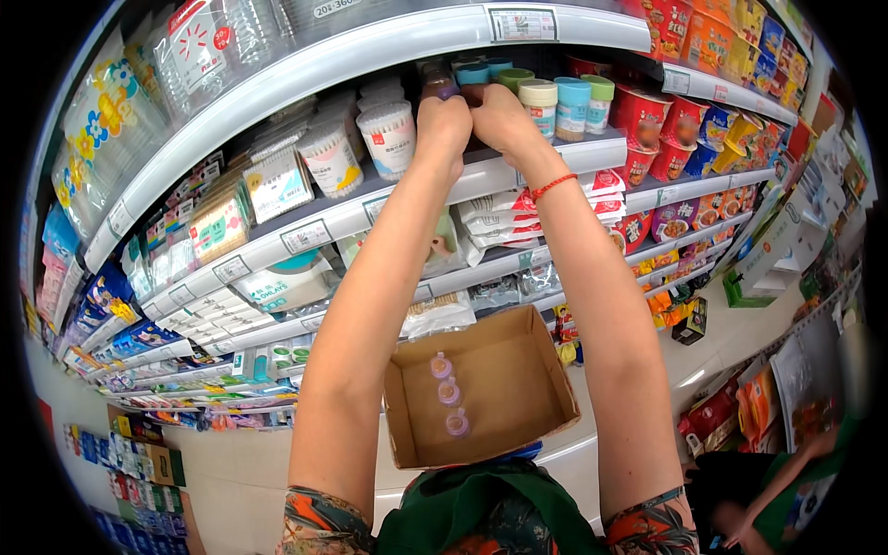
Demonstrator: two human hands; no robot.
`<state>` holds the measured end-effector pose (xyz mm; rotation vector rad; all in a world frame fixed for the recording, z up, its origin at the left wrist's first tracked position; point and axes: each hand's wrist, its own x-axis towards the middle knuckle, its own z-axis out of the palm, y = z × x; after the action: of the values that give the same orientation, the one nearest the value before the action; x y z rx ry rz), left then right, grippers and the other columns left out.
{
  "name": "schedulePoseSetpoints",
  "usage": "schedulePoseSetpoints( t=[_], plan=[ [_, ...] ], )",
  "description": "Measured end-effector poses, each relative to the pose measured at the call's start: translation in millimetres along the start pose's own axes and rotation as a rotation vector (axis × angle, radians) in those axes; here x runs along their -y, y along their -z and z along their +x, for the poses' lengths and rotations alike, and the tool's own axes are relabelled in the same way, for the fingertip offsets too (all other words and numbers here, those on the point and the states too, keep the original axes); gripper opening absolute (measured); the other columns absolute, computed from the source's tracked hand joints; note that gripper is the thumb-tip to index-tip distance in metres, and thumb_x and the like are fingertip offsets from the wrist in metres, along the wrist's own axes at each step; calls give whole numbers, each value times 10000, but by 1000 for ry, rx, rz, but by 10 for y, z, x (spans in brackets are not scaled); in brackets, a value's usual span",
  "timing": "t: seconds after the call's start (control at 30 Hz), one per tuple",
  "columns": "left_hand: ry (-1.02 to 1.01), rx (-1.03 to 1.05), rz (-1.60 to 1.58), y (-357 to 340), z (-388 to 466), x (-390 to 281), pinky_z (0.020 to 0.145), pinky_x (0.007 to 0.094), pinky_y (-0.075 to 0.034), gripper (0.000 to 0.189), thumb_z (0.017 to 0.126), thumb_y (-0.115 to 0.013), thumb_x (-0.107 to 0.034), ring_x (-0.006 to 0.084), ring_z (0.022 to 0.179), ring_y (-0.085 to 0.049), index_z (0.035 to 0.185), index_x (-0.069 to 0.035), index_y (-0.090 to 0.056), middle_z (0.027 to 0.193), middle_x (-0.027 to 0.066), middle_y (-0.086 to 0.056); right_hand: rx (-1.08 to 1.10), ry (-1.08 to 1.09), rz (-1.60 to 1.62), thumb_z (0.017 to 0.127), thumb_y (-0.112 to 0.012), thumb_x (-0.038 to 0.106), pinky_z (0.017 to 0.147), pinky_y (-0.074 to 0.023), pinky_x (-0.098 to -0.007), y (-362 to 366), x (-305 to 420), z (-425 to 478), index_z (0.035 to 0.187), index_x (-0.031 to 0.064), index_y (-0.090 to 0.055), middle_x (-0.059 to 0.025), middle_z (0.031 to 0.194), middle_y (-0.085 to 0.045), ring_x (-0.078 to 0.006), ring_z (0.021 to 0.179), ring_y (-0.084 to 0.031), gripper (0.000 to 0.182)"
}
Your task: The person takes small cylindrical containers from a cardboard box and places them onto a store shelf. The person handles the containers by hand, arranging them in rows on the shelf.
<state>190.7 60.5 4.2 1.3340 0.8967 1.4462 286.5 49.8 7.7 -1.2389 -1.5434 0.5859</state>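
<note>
Both hands reach in among the small jars on the shelf, close together. My left hand [444, 128] has its fingers closed around a small clear container with a purple part [441, 86], partly hidden by the hand. Beside it, my right hand [503, 118] is curled, with its fingertips out of sight; whether it grips anything is unclear. Just right of it stand toothpick jars with a cream lid [538, 104], a blue lid [572, 107] and a green lid [599, 104]. Below my forearms, an open cardboard box [499, 374] contains three small purple-rimmed containers [448, 393] in a row.
Tubs of cotton swabs [388, 139] line the shelf to the left. Red instant noodle cups [642, 118] fill the right side. An overhanging shelf edge [416, 38] runs above my hands. Another person's arm [784, 482] shows at lower right.
</note>
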Motion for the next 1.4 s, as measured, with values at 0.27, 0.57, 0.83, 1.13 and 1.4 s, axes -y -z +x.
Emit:
schedulePoseSetpoints(
  t=[0.27, 0.57, 0.83, 1.13, 1.4],
  plan=[
    [87, -88, -26, 11, 225, 137, 867, 329, -414, 458, 807, -438, -54, 273, 1006, -528, 1261, 11, -433, 1108, 202, -554, 27, -58, -7, 795, -563, 53, 850, -441, -306, -63, -50, 111, 1165, -40, -598, -160, 1089, -649, -225, 975, -587, 383],
    [-2, 82, 11, 20, -41, -112, 821, 297, -419, 317, 849, -504, -57, 192, 943, -521, 1163, -12, -494, 1052, 123, -554, -117, 118, -82, 793, -578, 92, 835, -465, -345, -41, 54, -84, 1128, -56, -600, -216, 1033, -650, -294, 956, -606, 367],
    [-154, 37, 130, 46, -256, -81, 848, 317, -415, 345, 879, -477, -71, 191, 939, -518, 1212, 8, -434, 1057, 128, -543, -271, 267, -16, 771, -578, 83, 798, -485, -414, -124, 22, -341, 1132, -43, -584, -243, 922, -652, -383, 907, -623, 383],
    [-246, 121, 155, 191, -816, -268, 1026, 342, -329, 607, 893, -483, -135, 244, 1216, -436, 1425, 41, -249, 1354, 192, -423, -312, 310, 110, 815, -591, 49, 874, -494, -348, -133, 288, -882, 1214, -55, -520, -213, 1130, -628, -291, 1068, -617, 419],
    [-367, 199, 260, 393, -1349, -327, 1006, 354, -352, 598, 881, -452, -74, 354, 1203, -403, 1403, 88, -209, 1387, 259, -250, -400, 262, 16, 821, -599, 53, 852, -521, -352, -158, 509, -1516, 1222, -31, -499, -211, 1184, -596, -291, 1099, -599, 422]
  ],
)
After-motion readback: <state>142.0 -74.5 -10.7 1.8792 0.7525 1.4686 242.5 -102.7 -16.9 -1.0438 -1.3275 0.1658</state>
